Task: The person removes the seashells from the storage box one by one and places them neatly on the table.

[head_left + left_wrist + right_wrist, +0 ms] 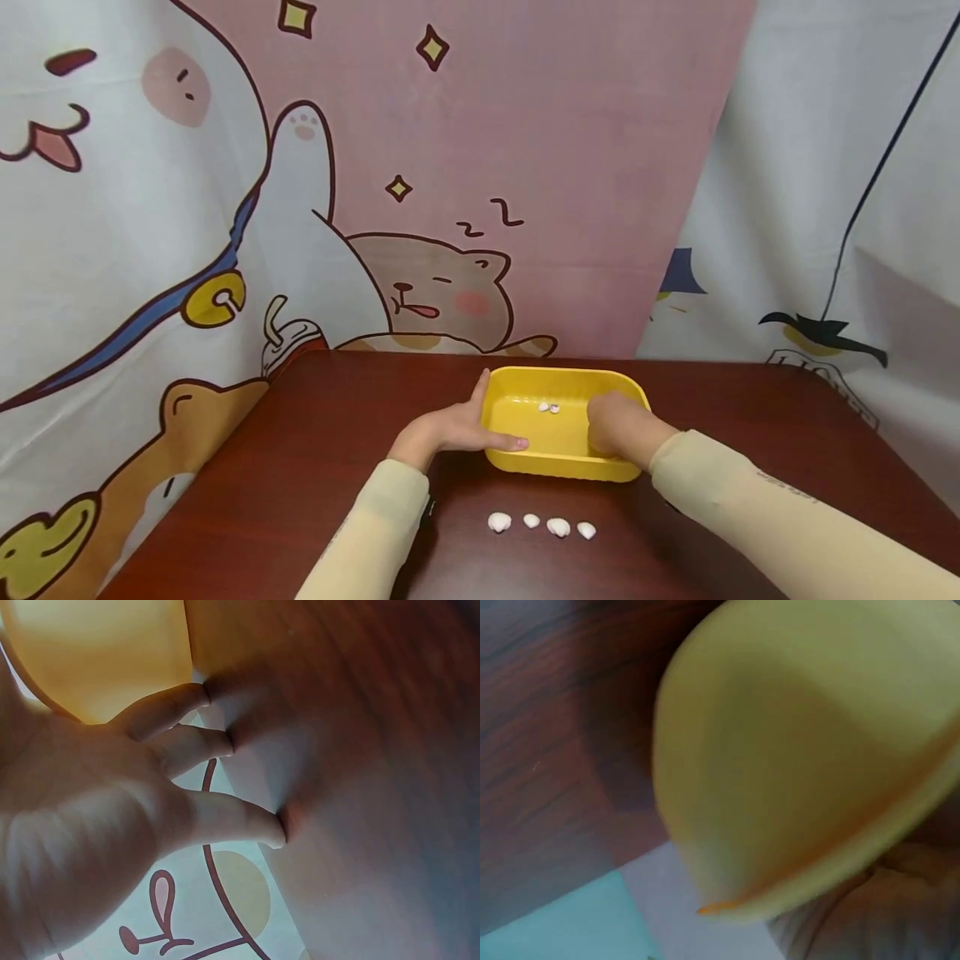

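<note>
A yellow plastic basin (551, 468) stands on the table with two small white seashells (549, 407) on its floor. At the basin's left end is my left hand (457, 427), its thumb reaching over the wall. In the left wrist view, straight fingers (244, 819) of that hand touch the tabletop beside the basin. My right hand (618, 427) reaches down inside the basin's right end, its fingers bent. The fingertips and anything between them are hidden; in the right wrist view the basin's wall (795, 750) covers most of the hand.
Several white seashells (558, 527) lie in a row on the dark reddish-brown table (360, 408), nearer me than the basin. A cartoon-printed curtain (585, 167) hangs behind the table and along its sides.
</note>
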Available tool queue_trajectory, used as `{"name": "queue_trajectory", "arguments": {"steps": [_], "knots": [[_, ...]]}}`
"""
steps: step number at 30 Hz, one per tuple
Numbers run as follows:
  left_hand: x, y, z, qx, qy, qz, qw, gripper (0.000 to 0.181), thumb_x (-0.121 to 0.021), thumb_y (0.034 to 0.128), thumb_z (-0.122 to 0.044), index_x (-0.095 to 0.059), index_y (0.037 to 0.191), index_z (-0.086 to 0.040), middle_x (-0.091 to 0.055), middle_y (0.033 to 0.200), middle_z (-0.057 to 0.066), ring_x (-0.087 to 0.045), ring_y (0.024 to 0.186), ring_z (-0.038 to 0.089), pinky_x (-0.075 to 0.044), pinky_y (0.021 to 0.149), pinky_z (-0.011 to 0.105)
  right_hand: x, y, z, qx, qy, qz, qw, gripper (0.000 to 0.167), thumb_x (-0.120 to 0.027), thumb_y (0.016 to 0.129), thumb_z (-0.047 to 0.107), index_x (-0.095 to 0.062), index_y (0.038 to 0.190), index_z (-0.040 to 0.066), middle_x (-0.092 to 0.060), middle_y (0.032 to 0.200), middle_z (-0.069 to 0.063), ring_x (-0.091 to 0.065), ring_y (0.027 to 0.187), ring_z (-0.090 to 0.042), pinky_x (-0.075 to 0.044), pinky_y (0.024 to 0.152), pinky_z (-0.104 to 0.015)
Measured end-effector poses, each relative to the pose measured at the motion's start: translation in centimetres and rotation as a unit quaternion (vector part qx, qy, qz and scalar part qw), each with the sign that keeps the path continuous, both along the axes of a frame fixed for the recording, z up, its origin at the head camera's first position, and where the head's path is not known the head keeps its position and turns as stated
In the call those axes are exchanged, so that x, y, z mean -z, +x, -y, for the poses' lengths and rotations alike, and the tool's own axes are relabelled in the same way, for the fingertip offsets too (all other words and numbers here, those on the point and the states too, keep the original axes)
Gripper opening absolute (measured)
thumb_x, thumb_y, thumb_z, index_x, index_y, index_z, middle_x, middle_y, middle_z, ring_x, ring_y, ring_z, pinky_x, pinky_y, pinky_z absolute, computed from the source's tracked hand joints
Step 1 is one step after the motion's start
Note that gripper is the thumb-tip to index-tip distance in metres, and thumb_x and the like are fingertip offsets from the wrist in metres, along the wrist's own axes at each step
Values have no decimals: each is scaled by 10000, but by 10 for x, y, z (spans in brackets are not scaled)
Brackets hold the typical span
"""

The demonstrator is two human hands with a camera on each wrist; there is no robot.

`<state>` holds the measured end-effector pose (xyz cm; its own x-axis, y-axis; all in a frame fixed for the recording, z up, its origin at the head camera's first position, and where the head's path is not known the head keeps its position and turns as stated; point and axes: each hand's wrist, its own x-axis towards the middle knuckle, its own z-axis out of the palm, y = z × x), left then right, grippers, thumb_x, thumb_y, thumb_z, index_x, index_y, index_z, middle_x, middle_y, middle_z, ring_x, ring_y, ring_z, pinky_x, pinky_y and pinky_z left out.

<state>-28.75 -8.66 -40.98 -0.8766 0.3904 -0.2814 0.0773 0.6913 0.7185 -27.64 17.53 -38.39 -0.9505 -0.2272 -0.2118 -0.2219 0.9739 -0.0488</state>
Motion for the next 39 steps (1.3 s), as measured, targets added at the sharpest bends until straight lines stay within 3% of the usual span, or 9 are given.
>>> {"name": "queue_trajectory", "arguments": {"steps": [5,9,12,14,18,23,27,32,39], "knots": [[-4,0,-3,44,3,-17,10000,1423,-841,803,-654,182,1701,-238,-461,1621,203,-557,1312,279,-404,1225,523,1,1,6,-266,-319,16,9991,81,-621,926,50,-655,861,14,-633,798,-110,-557,712,-234,-494,670,-354],[-7,-1,-5,124,47,-9,9999,1429,-843,800,-653,183,1700,-228,-459,1620,187,-546,1325,271,-405,1225,523,2,-4,3,-754,-976,-123,9923,203,-671,974,117,-746,1054,-54,-751,976,-169,-618,770,-225,-556,756,-376],[-8,-2,-6,114,17,14,9999,1434,-844,791,-664,177,1702,-233,-433,1646,182,-537,1348,271,-403,1229,530,4,-8,0,-799,-1331,-144,9878,330,-731,972,155,-731,1216,-67,-761,1174,-212,-670,910,-246,-581,891,-428],[-8,-2,-6,91,-16,29,10000,1431,-840,792,-671,175,1703,-239,-409,1667,188,-533,1367,281,-396,1235,535,7,-11,0,-724,-1510,-90,9858,350,-765,957,188,-733,1224,-37,-760,1187,-197,-669,956,-263,-566,929,-456],[-5,-2,-5,79,-60,14,9999,1419,-826,801,-683,184,1700,-250,-397,1677,210,-540,1371,298,-396,1233,530,17,-18,4,-559,-1942,48,9793,320,-809,938,277,-749,1150,45,-760,1027,-92,-623,884,-220,-530,837,-395],[-3,-1,-3,76,-50,0,10000,1415,-825,808,-672,189,1699,-248,-373,1690,215,-531,1392,305,-393,1238,535,31,-25,13,-237,-2518,201,9673,280,-824,939,306,-696,1022,71,-577,764,-13,-524,733,-174,-416,682,-297],[-2,0,-2,79,-66,11,9999,1412,-827,811,-663,184,1700,-235,-356,1699,216,-525,1405,310,-390,1243,538,39,-28,18,-478,-2534,24,9662,246,-827,936,280,-664,956,96,-526,720,5,-503,714,-165,-407,685,-299],[-2,0,-2,84,-33,-17,10000,1410,-828,813,-658,181,1701,-230,-378,1684,218,-540,1371,301,-401,1235,527,39,-31,15,-775,-2653,184,9609,147,-800,952,178,-687,1017,110,-499,703,20,-475,662,-143,-402,654,-292],[0,0,1,35,-83,-9,10000,1402,-818,820,-668,179,1702,-227,-344,1705,225,-522,1415,320,-389,1244,536,34,-33,11,-632,-2969,792,9495,223,-810,953,184,-710,1132,98,-495,657,33,-478,599,-125,-403,593,-252]]}}
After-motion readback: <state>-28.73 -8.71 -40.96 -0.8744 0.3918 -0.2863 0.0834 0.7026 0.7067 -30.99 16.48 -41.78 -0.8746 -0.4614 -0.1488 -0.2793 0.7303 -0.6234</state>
